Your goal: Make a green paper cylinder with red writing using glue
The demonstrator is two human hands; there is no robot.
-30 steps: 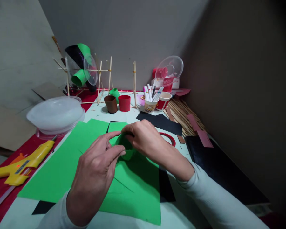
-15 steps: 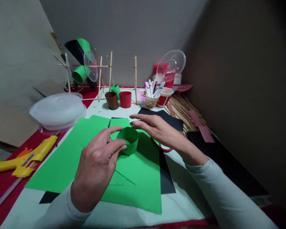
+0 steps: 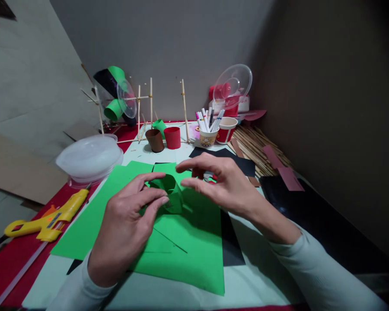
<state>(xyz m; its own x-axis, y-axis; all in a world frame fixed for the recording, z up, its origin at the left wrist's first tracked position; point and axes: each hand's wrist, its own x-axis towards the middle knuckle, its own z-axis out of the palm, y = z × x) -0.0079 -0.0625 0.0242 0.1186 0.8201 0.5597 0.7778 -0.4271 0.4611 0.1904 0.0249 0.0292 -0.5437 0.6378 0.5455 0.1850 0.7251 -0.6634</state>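
Observation:
A short ring of green paper (image 3: 169, 194) stands on a large green paper sheet (image 3: 194, 250) in the middle of the table. My left hand (image 3: 126, 224) pinches the ring's near side between thumb and fingers and squeezes it out of round. My right hand (image 3: 223, 183) hovers just right of the ring with its fingers spread and holds nothing. Black paper (image 3: 231, 246) pokes out from under the green sheet.
A yellow glue gun (image 3: 48, 216) lies at the left by a clear plastic dome lid (image 3: 89, 157). Behind stand brown (image 3: 156, 140) and red (image 3: 172, 137) paper cups, a skewer frame (image 3: 151, 108), a cup of markers (image 3: 208, 131), and a pile of skewers (image 3: 256, 147).
My right hand let go of the green ring and lifted away to the right, fingers opening. My left hand closed tighter on the ring, which is now squashed. The view shifted slightly.

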